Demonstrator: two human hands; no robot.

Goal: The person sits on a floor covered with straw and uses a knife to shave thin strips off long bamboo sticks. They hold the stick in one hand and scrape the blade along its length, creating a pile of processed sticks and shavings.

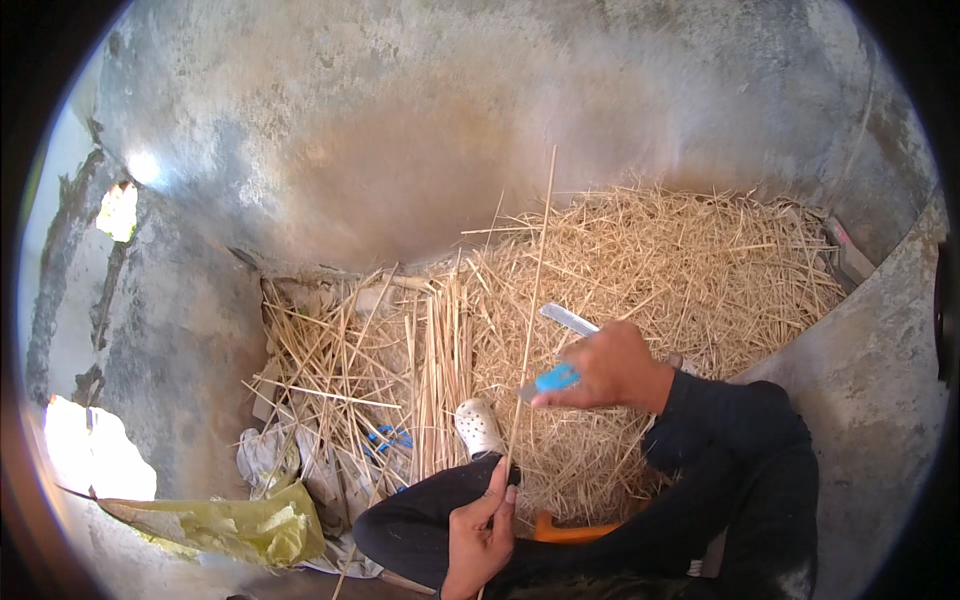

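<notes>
A long thin strip of split cane or bamboo [537, 275] runs up from my lap, leaning slightly right, toward the far wall. My left hand [482, 530] is closed on its lower part, thumb and fingers pinching it by my knee. My right hand [615, 365] is closed round a cutting tool with a blue part [556, 378]. From the blue part a short metal tip points left and meets or nearly meets the strip. A flat silvery blade-like piece [569, 319] juts from the far side of the same hand; how the two pieces join is hidden.
A thick heap of straw-like shavings [690, 270] covers the floor ahead and right. Long strips [442, 335] lie beside my white clog [480, 427], with more scattered left. A yellowish sack [235, 525] lies lower left. Something orange [573, 530] shows under my legs. Concrete walls [400, 120] enclose the spot.
</notes>
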